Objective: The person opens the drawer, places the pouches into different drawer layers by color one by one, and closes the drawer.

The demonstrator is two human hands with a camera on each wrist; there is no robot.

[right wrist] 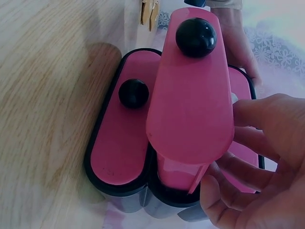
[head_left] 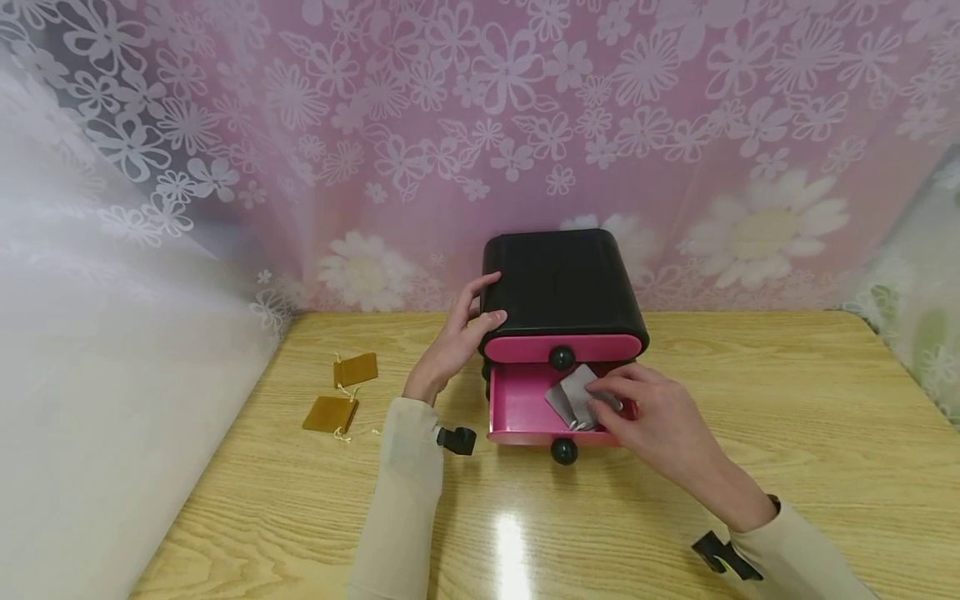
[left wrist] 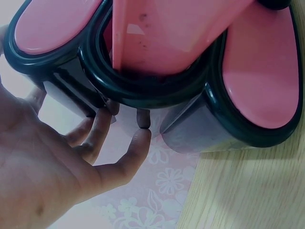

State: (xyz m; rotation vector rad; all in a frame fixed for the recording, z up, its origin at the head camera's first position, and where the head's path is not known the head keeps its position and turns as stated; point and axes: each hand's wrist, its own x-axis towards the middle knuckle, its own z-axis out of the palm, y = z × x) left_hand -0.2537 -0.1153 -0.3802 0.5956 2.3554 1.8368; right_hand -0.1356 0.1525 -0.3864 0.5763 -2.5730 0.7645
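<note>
A black drawer cabinet (head_left: 558, 279) with pink fronts stands on the table. Its middle drawer (head_left: 517, 400) is pulled out; the top drawer (head_left: 525, 348) and the bottom drawer (right wrist: 121, 143) are closed. Grey pouches (head_left: 576, 396) lie overlapping in the right part of the open drawer. My right hand (head_left: 663, 421) reaches over the drawer's right side, pinching a grey pouch between thumb and fingers. My left hand (head_left: 453, 342) rests against the cabinet's upper left side, thumb and index fingertip on the top edge. In the left wrist view its fingers (left wrist: 97, 129) touch the cabinet's side.
Two brown drawstring pouches (head_left: 356, 369) (head_left: 330, 414) lie on the wooden table (head_left: 247, 492), left of the cabinet. A flowered pink curtain (head_left: 420, 167) hangs right behind the cabinet. A whitish curtain (head_left: 112, 375) borders the table on the left.
</note>
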